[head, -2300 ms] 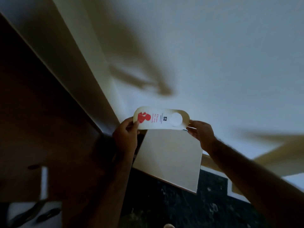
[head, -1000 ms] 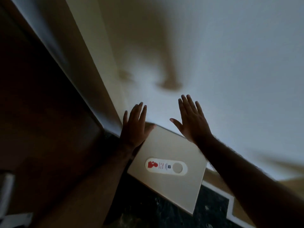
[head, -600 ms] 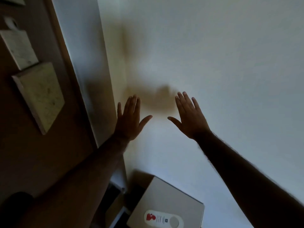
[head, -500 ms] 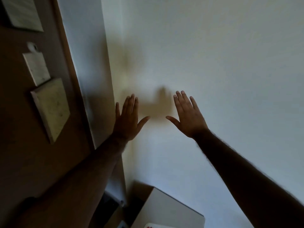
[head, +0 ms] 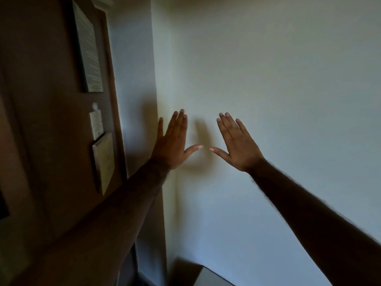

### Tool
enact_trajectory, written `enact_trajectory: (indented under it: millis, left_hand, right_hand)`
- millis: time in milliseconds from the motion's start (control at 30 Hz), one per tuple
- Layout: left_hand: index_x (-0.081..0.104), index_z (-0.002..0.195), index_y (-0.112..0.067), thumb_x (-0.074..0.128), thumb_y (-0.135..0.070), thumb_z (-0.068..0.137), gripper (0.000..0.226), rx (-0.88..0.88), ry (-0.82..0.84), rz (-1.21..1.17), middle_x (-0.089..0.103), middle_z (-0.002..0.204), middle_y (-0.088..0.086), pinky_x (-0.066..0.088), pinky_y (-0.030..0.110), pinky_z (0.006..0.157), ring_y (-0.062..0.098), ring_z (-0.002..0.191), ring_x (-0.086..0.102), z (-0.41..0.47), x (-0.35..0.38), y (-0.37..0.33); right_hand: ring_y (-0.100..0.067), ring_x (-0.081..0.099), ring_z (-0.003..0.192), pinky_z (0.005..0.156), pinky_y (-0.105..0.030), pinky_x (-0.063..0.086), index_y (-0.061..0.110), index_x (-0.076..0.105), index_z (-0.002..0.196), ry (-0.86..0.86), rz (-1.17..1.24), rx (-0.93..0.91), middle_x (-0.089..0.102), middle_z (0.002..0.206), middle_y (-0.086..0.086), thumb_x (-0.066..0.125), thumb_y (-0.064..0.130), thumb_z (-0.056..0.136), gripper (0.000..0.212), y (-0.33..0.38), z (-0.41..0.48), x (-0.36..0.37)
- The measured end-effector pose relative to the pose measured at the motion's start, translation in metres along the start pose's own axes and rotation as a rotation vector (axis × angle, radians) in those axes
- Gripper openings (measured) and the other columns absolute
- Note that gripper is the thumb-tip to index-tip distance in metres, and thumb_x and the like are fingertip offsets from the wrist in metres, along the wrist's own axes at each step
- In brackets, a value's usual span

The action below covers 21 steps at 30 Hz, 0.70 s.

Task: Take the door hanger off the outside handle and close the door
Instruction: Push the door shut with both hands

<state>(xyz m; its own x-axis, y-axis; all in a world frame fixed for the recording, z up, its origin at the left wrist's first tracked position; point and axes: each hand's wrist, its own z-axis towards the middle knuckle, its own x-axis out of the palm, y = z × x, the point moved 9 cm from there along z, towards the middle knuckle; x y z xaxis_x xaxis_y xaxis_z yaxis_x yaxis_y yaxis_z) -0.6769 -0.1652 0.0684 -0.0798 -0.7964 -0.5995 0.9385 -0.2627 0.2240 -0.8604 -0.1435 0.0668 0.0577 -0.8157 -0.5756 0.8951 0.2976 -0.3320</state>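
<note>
Far left, the dark brown wooden door (head: 41, 120) carries a framed white notice (head: 87, 48) and a small pale card holder (head: 103, 159). Your left hand (head: 172, 145) is spread flat and empty by the pale wall corner (head: 158, 89) — your right hand (head: 239, 145) likewise, fingers fanned, gripping nothing, in front of the plain white wall (head: 288, 79). The door hanger is out of view now, no handle showing either. A card hanger should be light, stiff and easily creased — pinch its edges. The pale box corner (head: 210, 277) sits low; open room lies between your arms.
</note>
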Motion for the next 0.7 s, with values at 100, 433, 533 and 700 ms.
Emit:
enact_trajectory:
  millis: [100, 433, 533, 700]
  left_hand:
    - [0.021, 0.165, -0.004, 0.022, -0.085, 0.092, 0.11, 0.075, -0.002, 0.093, 0.012, 0.175, 0.013, 0.017, 0.065, 0.126, 0.028, 0.163, 0.013, -0.016, -0.016, 0.005]
    - [0.009, 0.167, -0.006, 0.005, -0.087, 0.089, 0.112, 0.059, 0.28, 0.351, 0.001, 0.176, 0.012, -0.001, 0.069, 0.127, 0.028, 0.164, -0.003, -0.112, -0.063, 0.06]
    - [0.012, 0.166, -0.004, 0.022, -0.088, 0.092, 0.113, 0.054, 0.339, 0.437, 0.006, 0.175, 0.015, -0.004, 0.069, 0.124, 0.031, 0.163, 0.004, -0.155, -0.062, 0.057]
    - [0.008, 0.165, 0.0, 0.015, -0.085, 0.094, 0.111, 0.047, 0.54, 0.535, 0.0, 0.174, 0.021, -0.002, 0.068, 0.126, 0.034, 0.163, 0.002, -0.233, -0.039, 0.08]
  right_hand:
    - [-0.027, 0.005, 0.16, 0.128, -0.051, 0.018, 0.0, 0.018, 0.162, 0.019, 0.104, -0.087, 0.013, 0.172, -0.015, 0.03, 0.071, 0.101, 0.094, 0.038, -0.003, 0.009]
    - [-0.029, 0.006, 0.16, 0.127, -0.051, 0.023, 0.0, 0.015, 0.162, 0.118, 0.381, -0.319, 0.011, 0.172, -0.017, 0.04, 0.074, 0.098, 0.101, 0.189, -0.013, 0.089]
    - [-0.03, 0.006, 0.16, 0.128, -0.05, 0.021, -0.001, 0.015, 0.162, 0.126, 0.443, -0.375, 0.012, 0.171, -0.019, 0.029, 0.076, 0.098, 0.1, 0.22, -0.027, 0.107]
    - [-0.031, 0.007, 0.16, 0.127, -0.052, 0.022, 0.0, 0.015, 0.162, 0.194, 0.572, -0.488, 0.011, 0.171, -0.019, 0.037, 0.071, 0.098, 0.098, 0.299, -0.05, 0.142]
